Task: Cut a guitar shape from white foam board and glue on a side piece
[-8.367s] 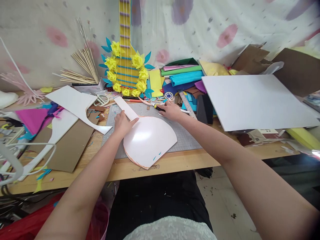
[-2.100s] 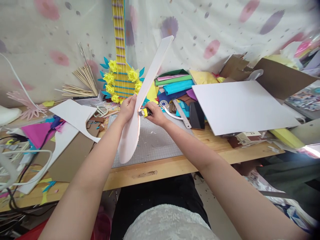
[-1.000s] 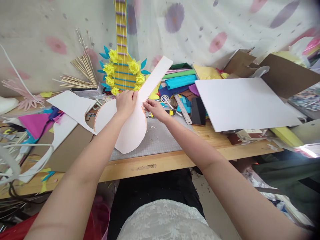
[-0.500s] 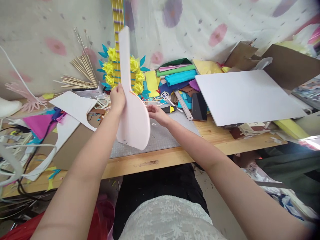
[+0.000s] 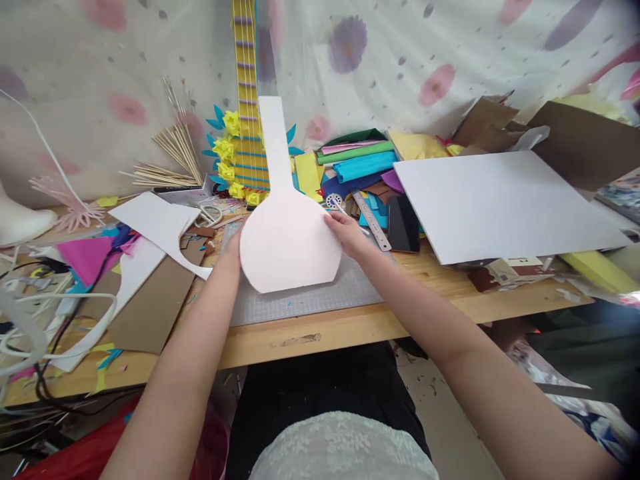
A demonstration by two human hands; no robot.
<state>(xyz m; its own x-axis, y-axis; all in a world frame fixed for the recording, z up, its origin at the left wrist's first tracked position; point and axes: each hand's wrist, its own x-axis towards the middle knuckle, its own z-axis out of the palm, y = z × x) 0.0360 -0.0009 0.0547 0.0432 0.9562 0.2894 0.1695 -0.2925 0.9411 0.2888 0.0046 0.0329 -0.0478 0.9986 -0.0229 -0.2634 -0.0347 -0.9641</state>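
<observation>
Between my hands I hold a white foam board cutout, shaped like a small lute with a round body and a straight neck. Its flat face is turned toward me, neck upward, above the grey cutting mat. My left hand grips the left edge of the round body; its fingers are mostly behind the board. On the upper right edge my right hand pinches the body. Behind the cutout stands a yellow stringed instrument model trimmed with yellow paper flowers, partly covered by the cutout.
A large white board lies at the right. Near my right hand are a steel ruler and a black phone. Rolled coloured paper lies behind. White board offcuts and wooden sticks are at the left.
The cutout has turned from an angled, nearly edge-on view to facing me. My left hand has moved down from near the neck to the body's edge; my right hand now grips the opposite edge.
</observation>
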